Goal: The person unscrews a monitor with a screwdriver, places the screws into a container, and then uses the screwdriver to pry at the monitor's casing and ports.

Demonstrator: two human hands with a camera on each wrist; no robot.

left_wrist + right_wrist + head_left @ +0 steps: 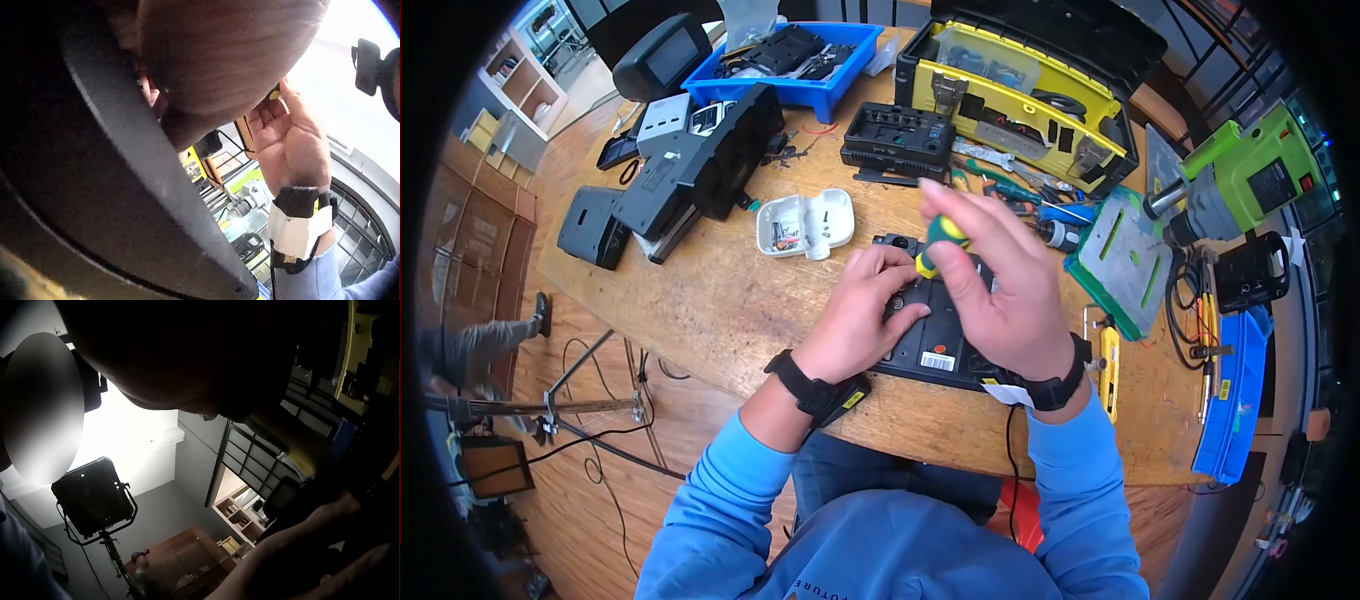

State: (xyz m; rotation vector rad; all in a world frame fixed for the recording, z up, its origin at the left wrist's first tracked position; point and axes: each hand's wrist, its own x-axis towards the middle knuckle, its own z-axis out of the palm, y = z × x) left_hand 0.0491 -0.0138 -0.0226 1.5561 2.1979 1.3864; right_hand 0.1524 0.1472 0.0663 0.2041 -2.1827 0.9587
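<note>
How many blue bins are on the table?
2. One blue bin sits at the far side of the table, full of dark parts. The other blue bin lies at the table's right edge, past the green drill. More may hide outside the view.

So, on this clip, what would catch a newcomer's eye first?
Probably the two hands at the middle of the wooden table: the right hand grips a green-and-yellow screwdriver upright over a black device, which the left hand holds. Next, the bright green drill press at the right edge and the open yellow-and-black toolbox at the back.
</note>
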